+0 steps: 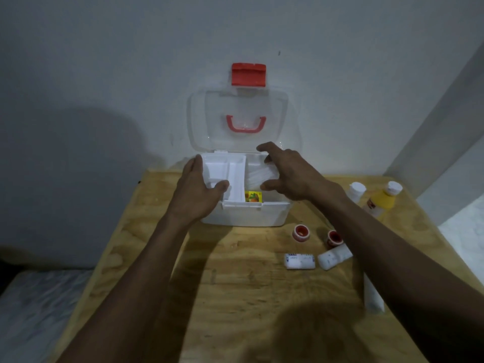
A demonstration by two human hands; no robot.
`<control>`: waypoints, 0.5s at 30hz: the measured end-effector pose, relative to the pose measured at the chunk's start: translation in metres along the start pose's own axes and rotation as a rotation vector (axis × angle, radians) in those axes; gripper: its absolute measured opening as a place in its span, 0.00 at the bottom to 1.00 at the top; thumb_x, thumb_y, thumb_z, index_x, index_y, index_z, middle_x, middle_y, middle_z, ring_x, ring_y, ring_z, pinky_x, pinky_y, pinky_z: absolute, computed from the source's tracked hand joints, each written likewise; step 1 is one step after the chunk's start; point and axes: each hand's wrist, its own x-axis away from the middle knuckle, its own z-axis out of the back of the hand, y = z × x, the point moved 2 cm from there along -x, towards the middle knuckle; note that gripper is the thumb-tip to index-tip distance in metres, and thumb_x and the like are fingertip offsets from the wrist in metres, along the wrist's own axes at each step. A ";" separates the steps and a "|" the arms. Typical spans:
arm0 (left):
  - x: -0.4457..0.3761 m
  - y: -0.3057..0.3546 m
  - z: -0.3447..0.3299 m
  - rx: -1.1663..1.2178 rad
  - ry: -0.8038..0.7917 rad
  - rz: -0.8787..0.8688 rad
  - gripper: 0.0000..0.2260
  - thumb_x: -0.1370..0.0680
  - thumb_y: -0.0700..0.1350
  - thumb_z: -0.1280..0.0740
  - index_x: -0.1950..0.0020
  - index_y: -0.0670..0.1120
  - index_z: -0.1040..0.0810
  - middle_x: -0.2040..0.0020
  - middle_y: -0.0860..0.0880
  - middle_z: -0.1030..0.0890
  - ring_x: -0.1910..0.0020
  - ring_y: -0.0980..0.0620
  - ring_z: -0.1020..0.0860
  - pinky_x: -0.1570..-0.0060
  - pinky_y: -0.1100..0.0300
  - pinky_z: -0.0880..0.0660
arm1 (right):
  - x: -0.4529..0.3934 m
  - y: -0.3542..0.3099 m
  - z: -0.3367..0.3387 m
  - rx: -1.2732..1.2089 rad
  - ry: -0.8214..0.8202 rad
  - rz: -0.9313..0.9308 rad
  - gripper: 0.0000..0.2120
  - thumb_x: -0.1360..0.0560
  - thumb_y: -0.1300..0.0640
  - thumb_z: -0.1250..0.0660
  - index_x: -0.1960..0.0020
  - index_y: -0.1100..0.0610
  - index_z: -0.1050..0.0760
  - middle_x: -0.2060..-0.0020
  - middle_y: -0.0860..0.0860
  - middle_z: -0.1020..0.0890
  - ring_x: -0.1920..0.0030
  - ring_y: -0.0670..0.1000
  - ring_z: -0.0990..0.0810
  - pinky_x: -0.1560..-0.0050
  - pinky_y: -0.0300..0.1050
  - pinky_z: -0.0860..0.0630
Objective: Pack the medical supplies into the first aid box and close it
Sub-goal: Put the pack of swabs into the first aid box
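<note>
The white first aid box (246,216) stands open on the wooden table, its clear lid (237,121) with a red handle and red latch leaning against the wall. My left hand (199,189) grips the left end of a white divided tray (222,171) sitting in the box. My right hand (288,174) hovers over the box's right half with fingers spread, holding nothing. A yellow packet (253,197) lies inside near the front wall. On the table to the right lie two bandage rolls (300,261) (334,256) and two small red-lidded jars (301,233) (334,238).
A yellow bottle (381,203) and a white bottle (356,191) stand at the table's far right. A white tube (373,297) lies under my right forearm. The wall is right behind the box; a bed lies to the left, below the table edge (104,258).
</note>
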 end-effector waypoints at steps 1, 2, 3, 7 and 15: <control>0.000 0.000 -0.001 -0.001 0.002 0.003 0.31 0.25 0.54 0.30 0.27 0.46 0.37 0.29 0.48 0.31 0.33 0.47 0.30 0.44 0.59 0.33 | -0.001 0.000 -0.002 -0.008 -0.001 -0.004 0.38 0.31 0.57 0.22 0.28 0.50 0.40 0.39 0.57 0.24 0.46 0.53 0.29 0.50 0.44 0.34; 0.000 0.000 -0.001 0.001 0.002 0.006 0.31 0.25 0.54 0.30 0.27 0.47 0.37 0.29 0.48 0.32 0.33 0.47 0.30 0.45 0.59 0.33 | -0.003 0.000 -0.003 -0.013 -0.003 -0.010 0.38 0.31 0.57 0.22 0.28 0.50 0.40 0.39 0.57 0.24 0.47 0.53 0.29 0.50 0.45 0.32; 0.000 0.000 -0.002 0.001 0.001 0.007 0.31 0.25 0.54 0.30 0.27 0.47 0.37 0.29 0.48 0.31 0.33 0.47 0.30 0.45 0.59 0.33 | -0.004 -0.001 -0.005 -0.013 -0.006 -0.019 0.38 0.32 0.56 0.22 0.28 0.49 0.40 0.39 0.57 0.24 0.46 0.53 0.29 0.49 0.45 0.30; 0.001 0.001 -0.001 -0.005 -0.005 0.007 0.32 0.25 0.53 0.30 0.26 0.46 0.38 0.29 0.47 0.32 0.32 0.46 0.30 0.43 0.57 0.31 | -0.007 -0.005 -0.011 0.003 -0.035 -0.044 0.39 0.33 0.54 0.21 0.29 0.49 0.39 0.38 0.56 0.24 0.42 0.56 0.27 0.45 0.50 0.26; 0.002 0.003 0.001 -0.011 -0.033 0.030 0.33 0.24 0.53 0.30 0.25 0.45 0.40 0.27 0.46 0.34 0.30 0.45 0.32 0.35 0.48 0.29 | -0.008 -0.012 -0.007 -0.029 -0.051 -0.067 0.29 0.28 0.59 0.26 0.30 0.52 0.34 0.36 0.56 0.23 0.40 0.57 0.23 0.47 0.44 0.27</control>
